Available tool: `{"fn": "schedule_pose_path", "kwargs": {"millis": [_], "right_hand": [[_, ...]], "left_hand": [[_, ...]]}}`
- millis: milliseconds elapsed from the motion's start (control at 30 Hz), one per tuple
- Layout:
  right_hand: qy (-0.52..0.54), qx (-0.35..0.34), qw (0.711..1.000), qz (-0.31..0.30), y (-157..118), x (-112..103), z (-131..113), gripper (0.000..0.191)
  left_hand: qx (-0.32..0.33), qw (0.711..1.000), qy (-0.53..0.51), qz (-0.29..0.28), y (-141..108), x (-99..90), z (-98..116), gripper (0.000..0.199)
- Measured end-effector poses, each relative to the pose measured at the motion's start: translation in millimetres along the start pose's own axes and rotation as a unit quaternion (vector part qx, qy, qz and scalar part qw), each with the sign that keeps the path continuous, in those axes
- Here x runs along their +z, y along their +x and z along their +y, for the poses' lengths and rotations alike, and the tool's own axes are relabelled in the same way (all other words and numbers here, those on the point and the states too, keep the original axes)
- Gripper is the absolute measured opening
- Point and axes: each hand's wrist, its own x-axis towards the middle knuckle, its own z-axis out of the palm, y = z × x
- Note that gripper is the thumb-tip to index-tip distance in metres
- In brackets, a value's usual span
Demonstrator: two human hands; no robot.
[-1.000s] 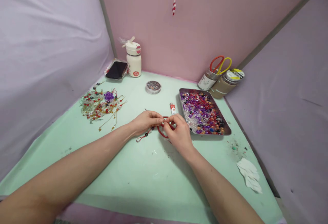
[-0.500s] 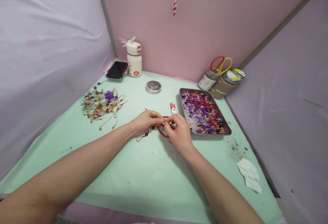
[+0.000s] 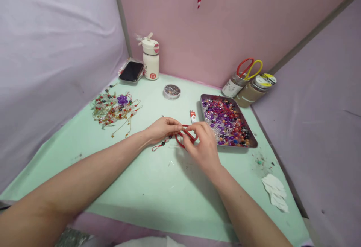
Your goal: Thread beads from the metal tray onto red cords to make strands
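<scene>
My left hand [image 3: 167, 129] is closed in a pinch on a short beaded strand [image 3: 163, 143]; its dark and clear beads and red loop trail below the fingers, and the pinched part is hidden. Beside it my right hand [image 3: 203, 141] has thumb and index finger apart, with nothing visible between them. Between and beneath the hands lie red looped handles [image 3: 194, 136], partly covered by fingers. A thin metal tip shows above the left hand. Just behind the hands is a red and white lighter [image 3: 193, 116].
A metal tray of mixed beads [image 3: 202, 107] sits at the right, near two jars [image 3: 250, 93], one holding red and yellow handles. A round case [image 3: 172, 92], bottle [image 3: 151, 64], phone [image 3: 131, 71] and beaded strands [image 3: 113, 109] lie further back. Crumpled tissue [image 3: 275, 192] lies right.
My right hand has moved slightly right, and its thumb and index finger have parted from their pinch beside the left fingertips. The camera view has shifted a little.
</scene>
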Motion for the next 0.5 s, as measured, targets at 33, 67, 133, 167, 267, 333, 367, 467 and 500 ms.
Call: {"fn": "schedule_pose_path", "kwargs": {"millis": [33, 67, 133, 167, 267, 333, 367, 467, 500], "right_hand": [[-0.002, -0.024, 0.999, -0.042, -1.9, -2.9, -3.0, 0.004], [0.000, -0.050, 0.994, -0.096, -3.9, -4.8, -5.6, 0.004], [0.010, -0.097, 0.971, -0.220, -7.7, -5.1, -9.2, 0.005], [0.013, -0.113, 0.955, -0.273, -9.3, -3.7, -10.2, 0.006], [0.009, -0.121, 0.922, -0.368, -12.5, 3.5, -10.3, 0.007], [0.008, -0.114, 0.914, -0.389, -13.2, 8.3, -9.3, 0.006], [0.009, -0.111, 0.912, -0.396, -13.2, 10.1, -8.8, 0.007], [0.012, -0.108, 0.908, -0.405, -12.9, 12.9, -9.1, 0.010], [0.010, -0.106, 0.907, -0.407, -12.9, 12.9, -9.7, 0.010]], "left_hand": [[-0.002, 1.000, -0.003, 0.001, 0.2, -0.1, -0.2, 0.029], [-0.003, 1.000, -0.004, 0.004, 0.3, -0.2, -0.3, 0.029], [-0.006, 1.000, 0.004, 0.005, 0.7, -0.3, -0.8, 0.029], [-0.007, 1.000, 0.010, 0.007, 0.9, -0.4, -1.2, 0.028], [-0.010, 1.000, 0.021, 0.009, 1.9, -1.3, -2.8, 0.027], [-0.010, 1.000, 0.023, 0.006, 2.5, -2.2, -4.1, 0.027], [-0.009, 1.000, 0.023, 0.005, 2.9, -2.6, -4.5, 0.027], [-0.009, 1.000, 0.020, 0.004, 3.3, -3.2, -4.9, 0.026], [-0.010, 1.000, 0.016, 0.003, 3.2, -3.1, -4.6, 0.026]]}}
